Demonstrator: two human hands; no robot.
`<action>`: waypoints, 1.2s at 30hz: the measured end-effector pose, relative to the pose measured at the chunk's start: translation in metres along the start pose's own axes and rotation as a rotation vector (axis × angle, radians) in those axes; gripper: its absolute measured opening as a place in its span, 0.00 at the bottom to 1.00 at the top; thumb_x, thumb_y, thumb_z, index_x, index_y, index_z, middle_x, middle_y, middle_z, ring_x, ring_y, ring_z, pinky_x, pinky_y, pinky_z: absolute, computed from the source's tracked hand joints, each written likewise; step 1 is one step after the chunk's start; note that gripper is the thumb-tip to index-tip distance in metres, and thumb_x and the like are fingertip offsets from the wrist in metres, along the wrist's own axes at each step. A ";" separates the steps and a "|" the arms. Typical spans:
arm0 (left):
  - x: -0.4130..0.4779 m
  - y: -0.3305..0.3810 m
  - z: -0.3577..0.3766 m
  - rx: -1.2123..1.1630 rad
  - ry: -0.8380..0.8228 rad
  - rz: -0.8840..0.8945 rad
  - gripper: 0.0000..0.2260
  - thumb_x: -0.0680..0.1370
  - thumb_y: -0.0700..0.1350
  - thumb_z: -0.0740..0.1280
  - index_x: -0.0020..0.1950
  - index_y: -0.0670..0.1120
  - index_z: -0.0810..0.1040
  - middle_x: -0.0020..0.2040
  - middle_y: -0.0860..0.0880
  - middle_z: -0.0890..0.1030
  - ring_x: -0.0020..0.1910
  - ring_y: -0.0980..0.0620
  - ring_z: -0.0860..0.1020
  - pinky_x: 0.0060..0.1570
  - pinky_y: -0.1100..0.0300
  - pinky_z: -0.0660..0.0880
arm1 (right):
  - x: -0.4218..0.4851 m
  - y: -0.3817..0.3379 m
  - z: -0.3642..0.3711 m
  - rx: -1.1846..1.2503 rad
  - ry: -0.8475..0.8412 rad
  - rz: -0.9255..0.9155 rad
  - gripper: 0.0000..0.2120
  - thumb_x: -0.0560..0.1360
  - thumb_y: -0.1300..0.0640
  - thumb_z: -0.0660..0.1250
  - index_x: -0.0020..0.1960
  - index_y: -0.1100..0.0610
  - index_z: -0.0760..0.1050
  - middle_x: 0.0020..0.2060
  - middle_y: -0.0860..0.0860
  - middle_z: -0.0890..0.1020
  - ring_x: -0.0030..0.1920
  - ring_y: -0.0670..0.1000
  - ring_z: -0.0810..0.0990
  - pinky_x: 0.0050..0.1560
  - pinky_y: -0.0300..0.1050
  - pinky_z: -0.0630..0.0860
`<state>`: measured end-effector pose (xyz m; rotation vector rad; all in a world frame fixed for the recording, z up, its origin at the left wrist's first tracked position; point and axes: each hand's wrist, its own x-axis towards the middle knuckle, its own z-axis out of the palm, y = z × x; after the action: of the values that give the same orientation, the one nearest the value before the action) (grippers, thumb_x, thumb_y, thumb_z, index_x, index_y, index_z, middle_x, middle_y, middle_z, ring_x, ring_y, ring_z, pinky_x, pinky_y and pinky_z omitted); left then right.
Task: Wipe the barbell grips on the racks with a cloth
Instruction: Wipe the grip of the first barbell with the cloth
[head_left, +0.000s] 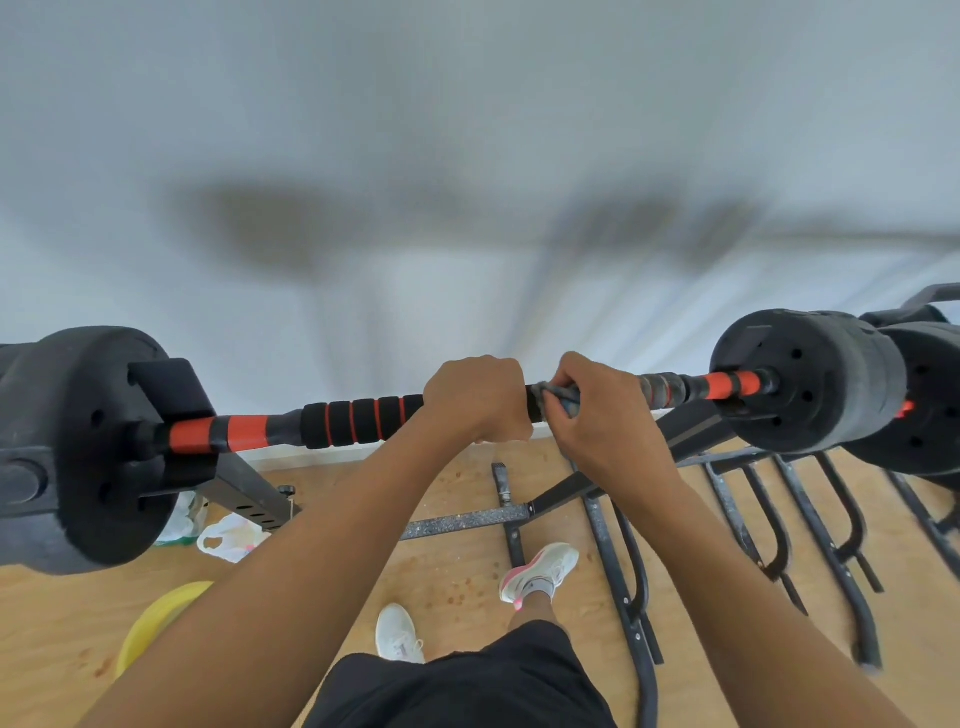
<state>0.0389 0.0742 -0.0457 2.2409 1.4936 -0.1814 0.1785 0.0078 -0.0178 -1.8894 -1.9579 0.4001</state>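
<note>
Black shorts (467, 686) and two bare forearms fill the bottom of the view, reaching up to a barbell (249, 428) lying across a black rack (249, 491). Near the bar's middle the left grip (475, 400) is curled over it, fingers wrapped round. Just to its right, almost touching, the right grip (602, 410) clutches a grey cloth (563, 399) bunched against the bar. Left of the left grip runs the black foam sleeve (358, 421) with red rings. Right of the right grip the bar looks worn and grey, then orange. Black weight plates (810, 379) cap both ends. Below the grips, white shoes (540, 569) stand on a wooden floor (457, 519), with a yellow disc (156, 618) further left.
</note>
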 end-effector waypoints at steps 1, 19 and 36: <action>0.000 0.000 0.001 0.009 0.016 0.001 0.11 0.75 0.48 0.69 0.38 0.49 0.69 0.32 0.51 0.76 0.29 0.51 0.75 0.32 0.59 0.70 | 0.004 -0.001 0.000 -0.020 -0.005 -0.010 0.07 0.78 0.57 0.69 0.44 0.57 0.73 0.36 0.49 0.78 0.36 0.51 0.76 0.38 0.54 0.78; -0.004 0.002 0.000 0.003 0.019 -0.004 0.08 0.72 0.48 0.69 0.38 0.48 0.72 0.29 0.51 0.78 0.28 0.50 0.77 0.36 0.58 0.76 | 0.036 -0.006 -0.005 -0.165 -0.154 -0.033 0.02 0.77 0.60 0.64 0.45 0.57 0.74 0.39 0.54 0.79 0.38 0.55 0.79 0.37 0.48 0.77; -0.003 0.003 -0.013 -0.129 -0.261 -0.095 0.21 0.72 0.59 0.78 0.35 0.44 0.75 0.26 0.51 0.78 0.23 0.51 0.75 0.30 0.61 0.73 | 0.042 0.010 -0.010 -0.106 -0.310 -0.173 0.01 0.77 0.59 0.62 0.47 0.55 0.72 0.38 0.51 0.77 0.39 0.55 0.78 0.40 0.54 0.80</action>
<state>0.0386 0.0760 -0.0316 1.9616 1.4280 -0.3799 0.1917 0.0492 -0.0101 -1.7868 -2.3659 0.5769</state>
